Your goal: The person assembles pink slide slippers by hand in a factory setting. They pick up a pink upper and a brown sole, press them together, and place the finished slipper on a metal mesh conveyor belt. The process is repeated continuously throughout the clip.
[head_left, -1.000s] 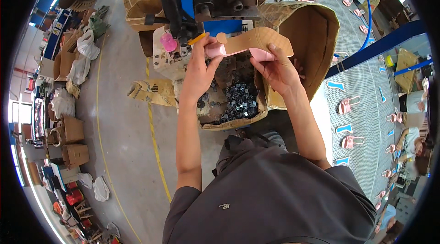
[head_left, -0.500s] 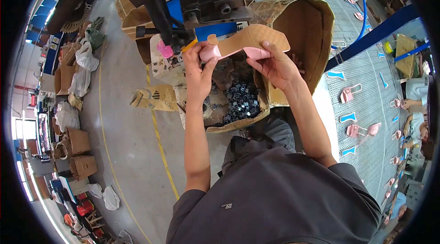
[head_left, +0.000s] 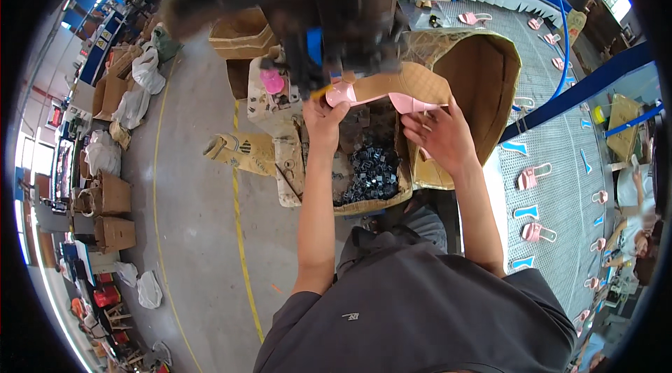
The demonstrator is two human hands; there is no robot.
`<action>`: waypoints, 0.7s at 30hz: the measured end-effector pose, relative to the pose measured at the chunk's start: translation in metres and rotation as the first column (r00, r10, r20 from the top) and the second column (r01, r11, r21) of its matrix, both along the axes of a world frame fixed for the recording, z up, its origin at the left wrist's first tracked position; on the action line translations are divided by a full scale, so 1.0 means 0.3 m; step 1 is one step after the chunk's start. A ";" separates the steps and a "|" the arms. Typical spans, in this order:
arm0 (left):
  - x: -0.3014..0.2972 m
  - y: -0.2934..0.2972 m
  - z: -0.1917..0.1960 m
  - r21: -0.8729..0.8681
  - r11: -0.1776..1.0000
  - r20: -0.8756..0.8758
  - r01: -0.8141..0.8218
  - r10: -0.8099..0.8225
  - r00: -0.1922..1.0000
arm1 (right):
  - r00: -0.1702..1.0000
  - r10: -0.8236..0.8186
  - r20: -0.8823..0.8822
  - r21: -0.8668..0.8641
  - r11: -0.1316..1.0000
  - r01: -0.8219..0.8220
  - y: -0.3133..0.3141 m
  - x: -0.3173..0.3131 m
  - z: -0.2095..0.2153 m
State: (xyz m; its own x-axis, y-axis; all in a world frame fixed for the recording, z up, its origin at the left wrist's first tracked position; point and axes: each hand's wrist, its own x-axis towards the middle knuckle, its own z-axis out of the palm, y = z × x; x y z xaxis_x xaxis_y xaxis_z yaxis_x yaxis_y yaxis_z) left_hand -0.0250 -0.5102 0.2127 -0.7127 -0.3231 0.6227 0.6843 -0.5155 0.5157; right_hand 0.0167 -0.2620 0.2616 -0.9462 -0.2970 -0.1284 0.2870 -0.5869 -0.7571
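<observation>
My left hand [head_left: 323, 119] and my right hand [head_left: 439, 133] hold up a tan, sole-shaped piece with pink edging [head_left: 400, 87] between them. The left hand grips its left end with the fingers closed; the right hand pinches the pink right part. The piece sits right under a dark machine head [head_left: 329, 9], which is blurred. Below my hands stands an open cardboard box [head_left: 378, 201] with several small dark parts [head_left: 369, 171] in it.
A conveyor belt [head_left: 560, 163] with pink and blue sandal pieces runs along the right, where another person [head_left: 640, 226] sits. Cardboard boxes [head_left: 241, 33], white sacks [head_left: 143, 75] and a yellow floor line [head_left: 236, 219] lie to the left on the concrete floor.
My hands and the tan piece have kept their grip and moved closer under the machine head. The view has shifted, so the machine now looks larger and blurred.
</observation>
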 end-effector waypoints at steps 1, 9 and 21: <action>-0.010 -0.006 -0.013 0.038 0.999 0.016 0.016 -0.016 1.000 | 1.000 -0.018 -0.016 0.033 0.999 0.019 0.026 0.023 -0.020; 0.018 -0.011 -0.087 0.158 0.985 0.103 0.074 -0.091 0.991 | 0.944 -0.285 -0.167 0.100 0.947 0.304 0.220 0.298 -0.173; 0.228 -0.147 -0.829 -0.968 0.170 0.024 -0.184 0.793 0.608 | 0.796 -0.551 -0.250 -0.459 0.791 0.404 0.697 0.395 -0.221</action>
